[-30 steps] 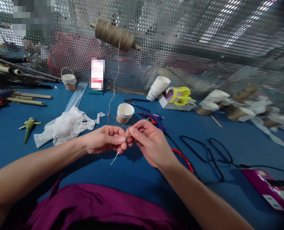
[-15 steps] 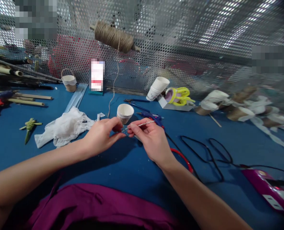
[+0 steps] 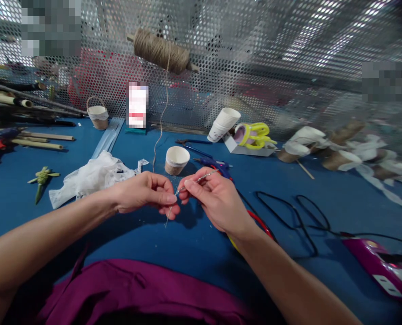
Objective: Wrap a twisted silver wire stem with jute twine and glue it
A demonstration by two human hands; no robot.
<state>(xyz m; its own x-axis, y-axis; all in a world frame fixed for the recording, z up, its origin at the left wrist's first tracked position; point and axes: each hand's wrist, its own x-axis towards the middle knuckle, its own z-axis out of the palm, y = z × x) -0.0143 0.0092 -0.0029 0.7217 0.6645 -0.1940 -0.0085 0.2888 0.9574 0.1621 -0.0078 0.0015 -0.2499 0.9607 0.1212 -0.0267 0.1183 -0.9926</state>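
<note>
A thin twisted wire point(image 3: 206, 176), silvery and rope-like, runs between my two hands. My left hand point(image 3: 150, 194) pinches its lower part between thumb and fingers, and a thin end hangs below toward the table. My right hand point(image 3: 214, 194) grips the upper part, which sticks out past the thumb. Just beyond the hands stands a small paper cup point(image 3: 175, 166), upright, white inside with brown wrapping and a white trim. White lace point(image 3: 92, 176) lies heaped behind my left forearm.
A blue glue gun point(image 3: 217, 165) and pliers point(image 3: 196, 149) lie behind my right hand. Stacked paper cups point(image 3: 224, 124) and yellow-handled scissors point(image 3: 260, 135) sit farther back. A black cord point(image 3: 289, 207) leads toward a purple power strip point(image 3: 379, 266). Twine point(image 3: 162, 126) hangs from a spool point(image 3: 160, 50).
My left fingers came off the wire's lower part, rose in front of the cup, then dropped and pinched the wire again. My right hand kept its grip.
</note>
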